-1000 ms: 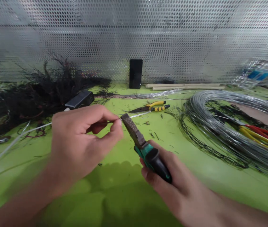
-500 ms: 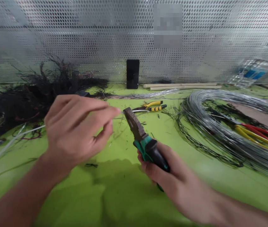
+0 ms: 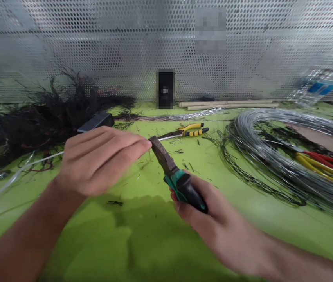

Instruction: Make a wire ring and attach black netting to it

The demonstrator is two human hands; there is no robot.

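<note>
My right hand is wrapped round the green and black handles of a pair of pliers, whose dark, worn jaws point up and left. A thin white wire comes in from the left and runs under my left hand. The left fingers are pressed together at the jaw tip, pinching the wire. A short pale length shows just beyond the jaws, in front of yellow and black pliers lying on the table. My palm hides the wire's middle stretch.
A big coil of silvery wire lies at right, with red and yellow handled pliers inside it. Black bristly strands heap at left beside a dark box. Behind are pale sticks, a phone, a bottle and perforated metal.
My left hand has moved slightly right and closer to the jaw tip, its fingers now pressed together. Less wire shows beyond the jaws. The pliers have shifted slightly left. The dark box is more exposed.
</note>
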